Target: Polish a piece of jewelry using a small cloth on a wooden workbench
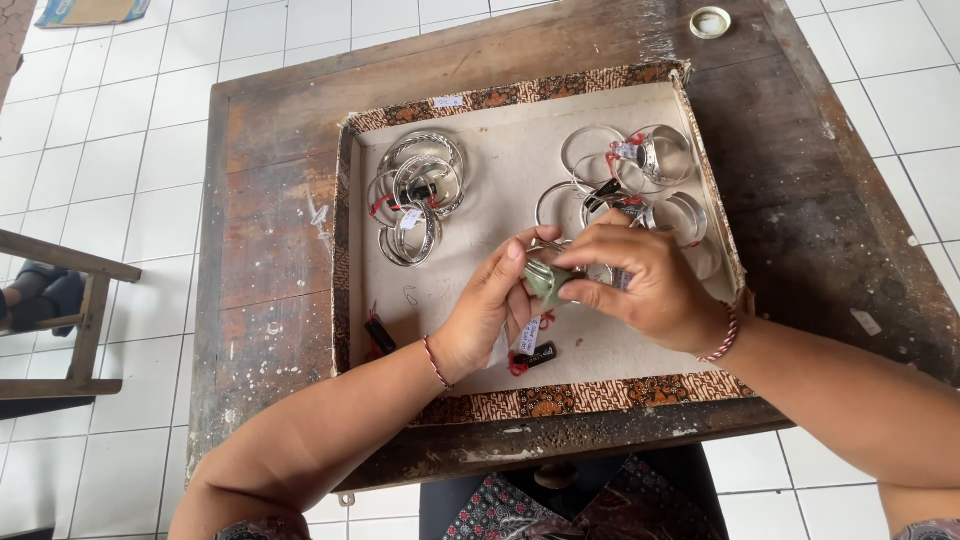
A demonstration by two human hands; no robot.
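My left hand (488,308) and my right hand (640,280) meet over the middle of a shallow tray (560,398) with a patterned brown rim. Between them is a silver bangle (560,248), and my right fingers press a small green cloth (548,280) against it. White and black tags on red thread (530,345) dangle under my left hand. One pile of silver bangles (418,195) lies at the tray's left. Another pile of bangles (640,170) lies at its upper right, partly behind my right hand.
The tray rests on a worn dark wooden table (270,250) above a white tiled floor. A small round lid (710,21) sits at the table's far right corner. A loose black tag (379,335) lies in the tray's left. A wooden stool (70,320) stands at left.
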